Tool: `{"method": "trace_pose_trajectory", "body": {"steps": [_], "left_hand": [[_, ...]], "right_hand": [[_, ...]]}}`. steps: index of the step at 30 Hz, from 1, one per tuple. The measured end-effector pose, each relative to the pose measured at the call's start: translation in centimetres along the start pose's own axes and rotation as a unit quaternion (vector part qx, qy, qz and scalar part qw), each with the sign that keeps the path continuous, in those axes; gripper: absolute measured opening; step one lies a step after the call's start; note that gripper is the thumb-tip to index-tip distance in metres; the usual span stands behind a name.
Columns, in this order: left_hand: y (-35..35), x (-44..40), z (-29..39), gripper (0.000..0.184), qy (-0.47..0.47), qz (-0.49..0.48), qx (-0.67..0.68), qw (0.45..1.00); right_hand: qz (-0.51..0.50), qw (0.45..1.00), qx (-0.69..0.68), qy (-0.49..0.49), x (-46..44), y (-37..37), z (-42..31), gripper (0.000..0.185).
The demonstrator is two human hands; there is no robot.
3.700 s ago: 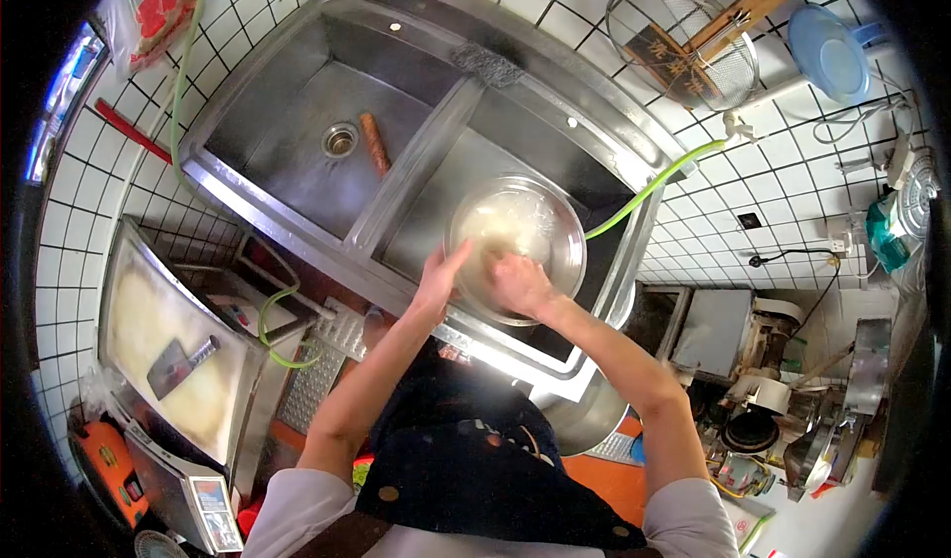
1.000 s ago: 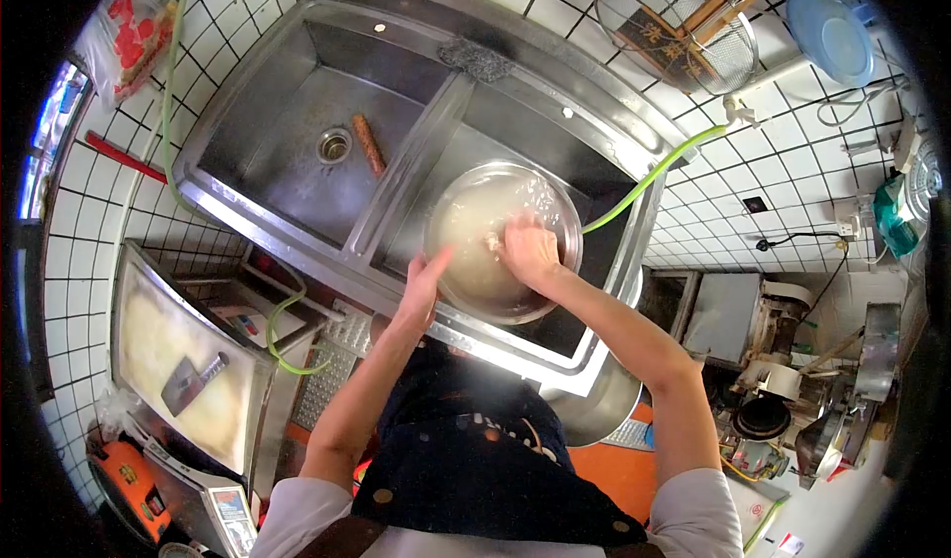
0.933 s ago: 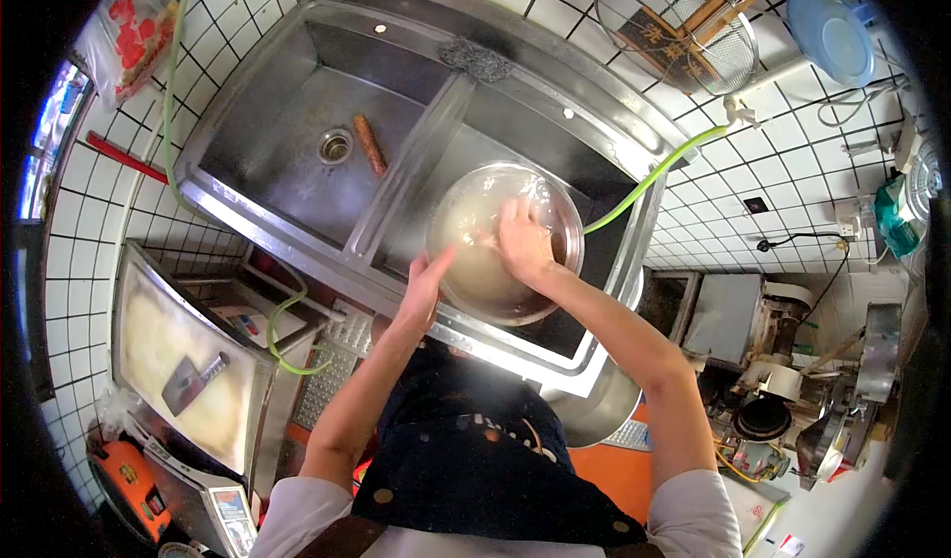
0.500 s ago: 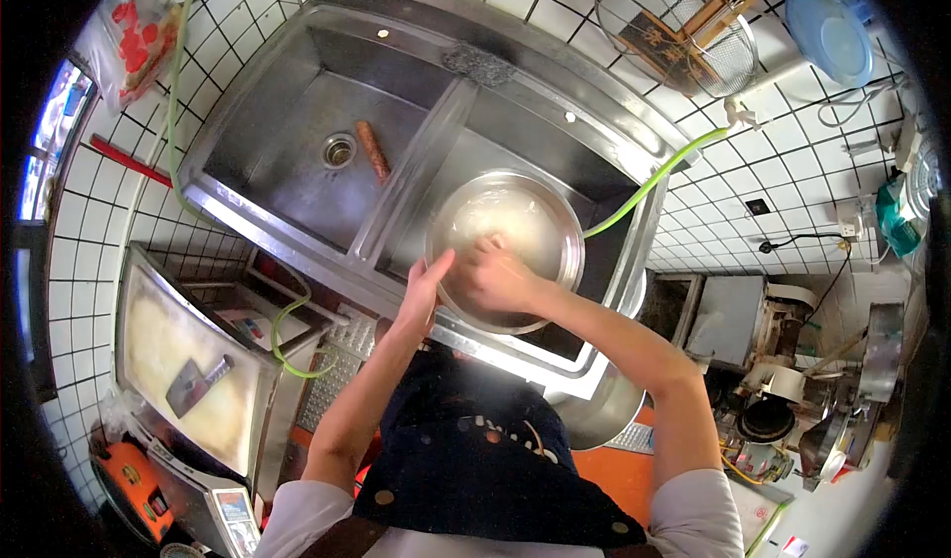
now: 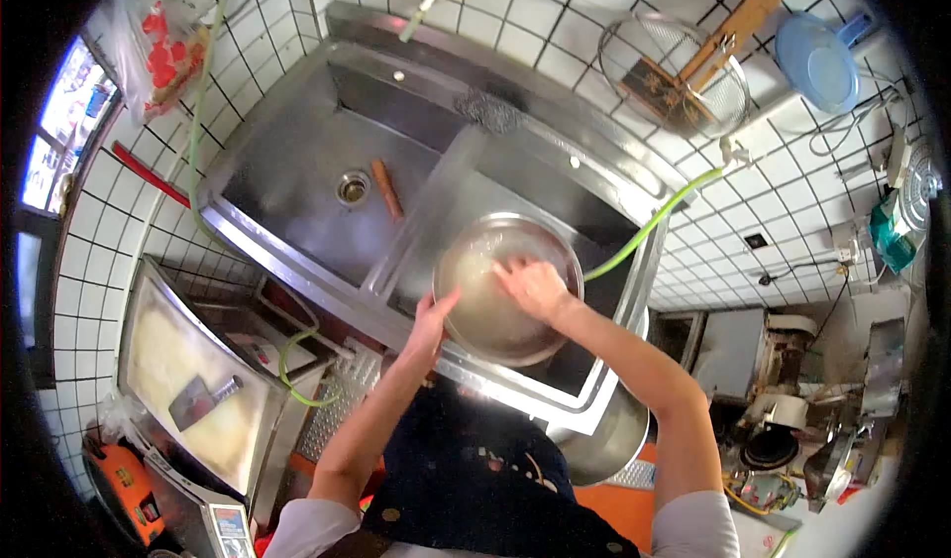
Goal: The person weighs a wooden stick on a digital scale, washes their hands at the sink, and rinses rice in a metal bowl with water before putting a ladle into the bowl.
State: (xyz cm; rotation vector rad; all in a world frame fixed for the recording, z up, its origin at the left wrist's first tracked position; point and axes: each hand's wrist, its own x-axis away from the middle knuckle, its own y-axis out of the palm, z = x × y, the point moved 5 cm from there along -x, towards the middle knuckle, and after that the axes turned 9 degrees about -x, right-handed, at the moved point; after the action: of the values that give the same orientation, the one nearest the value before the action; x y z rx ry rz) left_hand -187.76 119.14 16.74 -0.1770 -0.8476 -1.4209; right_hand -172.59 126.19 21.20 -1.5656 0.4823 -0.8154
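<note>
A round metal bowl [image 5: 569,261] of cloudy, whitish liquid stands in the right basin of the steel double sink [image 5: 297,243]. My left hand [image 5: 432,322] grips the bowl's near left rim, thumb on the inner side. My right hand [image 5: 533,288] is over the right half of the bowl, fingers spread and pointing left at the liquid, with nothing seen in it. What lies under the cloudy surface is hidden. In the left basin a brown stick-like object [image 5: 387,189] lies beside the drain [image 5: 353,188].
A green hose [image 5: 654,223] runs from a wall tap into the right basin. Strainers [image 5: 684,72] and a blue plastic item [image 5: 817,60] hang on the tiled wall. A cleaver [image 5: 203,400] lies on a pale-topped surface at left. A large metal pot [image 5: 604,441] stands below the sink.
My right hand has moved from the bowl's near left part to the right, and its curled fingers have spread. My left hand stays at the rim. The whole view has shifted, with the sink lower.
</note>
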Motion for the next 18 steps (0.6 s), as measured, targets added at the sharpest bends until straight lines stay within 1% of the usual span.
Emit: {"method": "trace_pose_trajectory", "body": {"steps": [1,2,4,8,10,11,13,14,17,18], "left_hand": [[-0.3,-0.4,-0.7,0.054,0.005,-0.005,0.000,1.000],[-0.4,-0.4,-1.0,0.050,0.007,-0.011,0.000,1.000],[-0.7,-0.4,-1.2,0.047,0.023,-0.009,-0.003,1.000],[-0.7,0.3,-1.1,0.042,0.011,-0.008,0.008,1.000],[-0.9,0.5,-1.1,0.041,0.011,-0.008,0.028,0.999],[-1.0,0.6,-1.1,0.040,0.012,-0.008,0.039,0.999],[-0.9,0.6,-0.8,0.039,0.030,0.009,0.051,0.998],[-1.0,0.7,-0.6,0.038,0.041,0.019,0.058,0.997],[-1.3,0.8,-0.3,0.039,0.042,0.005,0.028,0.999],[-1.3,0.8,-0.2,0.039,0.045,0.001,0.025,0.999]], "right_hand": [[-0.052,0.998,-0.038,0.026,0.2,-0.4,-0.3,0.041],[-0.063,0.996,-0.059,0.036,0.5,-0.9,-0.9,0.043],[-0.092,0.988,-0.104,0.061,1.3,-1.0,-1.9,0.045],[-0.071,0.973,-0.209,0.066,2.1,0.5,-4.4,0.049],[-0.042,0.958,-0.276,0.058,2.1,0.7,-5.7,0.052],[0.009,0.946,-0.322,0.037,2.0,0.7,-6.2,0.052],[0.097,0.929,-0.357,-0.018,1.2,2.3,-6.2,0.043],[0.141,0.916,-0.372,-0.047,0.8,1.6,-6.5,0.039],[0.018,0.924,-0.381,0.010,-0.5,1.4,-6.0,0.024],[0.024,0.937,-0.348,0.032,-0.8,1.1,-5.8,0.022]]}}
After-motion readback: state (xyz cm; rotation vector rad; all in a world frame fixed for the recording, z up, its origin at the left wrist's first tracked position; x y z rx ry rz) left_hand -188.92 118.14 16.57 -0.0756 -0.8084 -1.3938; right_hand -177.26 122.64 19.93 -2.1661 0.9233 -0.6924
